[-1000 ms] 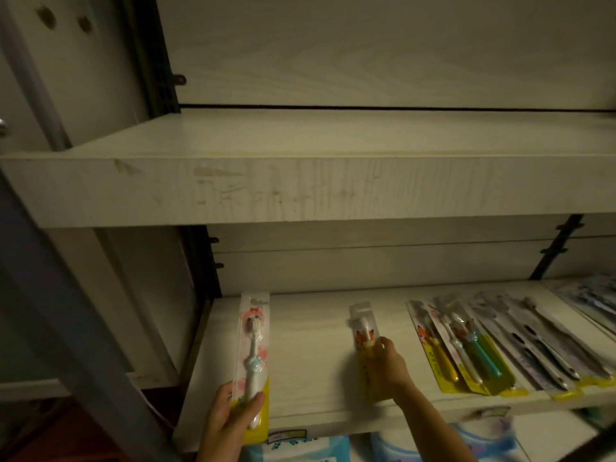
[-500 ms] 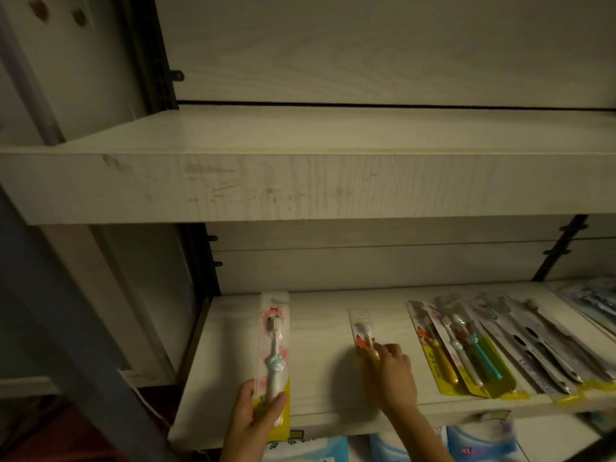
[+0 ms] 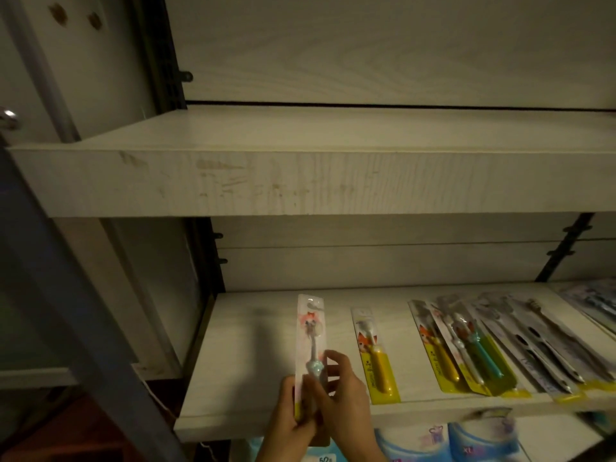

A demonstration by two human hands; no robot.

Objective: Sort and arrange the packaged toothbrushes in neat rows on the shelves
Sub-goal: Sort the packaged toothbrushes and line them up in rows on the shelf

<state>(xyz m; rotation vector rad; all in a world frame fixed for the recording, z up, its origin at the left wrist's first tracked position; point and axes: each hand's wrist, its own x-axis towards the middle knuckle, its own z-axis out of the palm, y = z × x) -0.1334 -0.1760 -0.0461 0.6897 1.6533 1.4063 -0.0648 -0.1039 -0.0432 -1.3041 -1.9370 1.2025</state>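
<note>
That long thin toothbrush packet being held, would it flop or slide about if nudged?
Likely stiff: the long clear-fronted packet with a pale blue toothbrush runs straight above the left hand and right hand gripping its lower end. Probably light, being thin. Its flat back and glossy front would likely slide, not roll, on the smooth pale shelf.

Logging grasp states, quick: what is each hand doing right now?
Left hand: gripping the lower end of the pink toothbrush package.
Right hand: fingers curled on the same package's right edge, pinching it.
</note>
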